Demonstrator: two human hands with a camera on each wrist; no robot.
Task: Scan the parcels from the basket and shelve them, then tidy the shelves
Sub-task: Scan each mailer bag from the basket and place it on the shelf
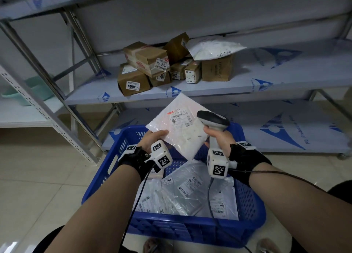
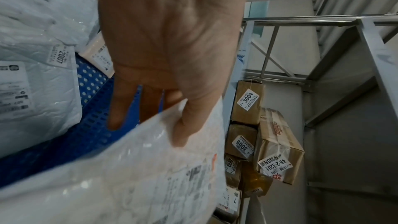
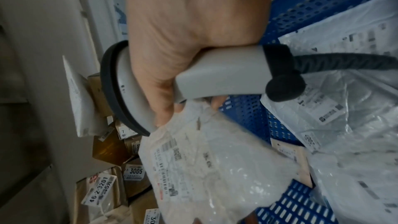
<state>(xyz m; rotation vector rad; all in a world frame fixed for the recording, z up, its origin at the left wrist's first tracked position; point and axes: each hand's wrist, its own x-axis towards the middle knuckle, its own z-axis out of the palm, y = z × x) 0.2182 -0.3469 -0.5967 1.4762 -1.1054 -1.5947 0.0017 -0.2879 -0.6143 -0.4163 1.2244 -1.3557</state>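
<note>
Parcel (image 1: pixel 180 127) pinched in left hand (image 1: pixel 152 138), scanner (image 1: pixel 213 120) gripped in right hand (image 1: pixel 219 136), plenty left in basket (image 1: pixel 190 228), shelf (image 1: pixel 285 75) still messy.

Reading blurred on the white mailer (image 1: pixel 178 127), label print too small in the head view. Hiding most of the left hand's (image 2: pixel 170 48) fingers behind that mailer in the left wrist view. Covering the scanner's (image 3: pixel 163 83) trigger under the right hand (image 3: pixel 193 28). Getting cut off at the frame edge: scanner cable (image 3: pixel 344 63). Blurring on basket parcels (image 1: pixel 182 197), except "2007".
</note>
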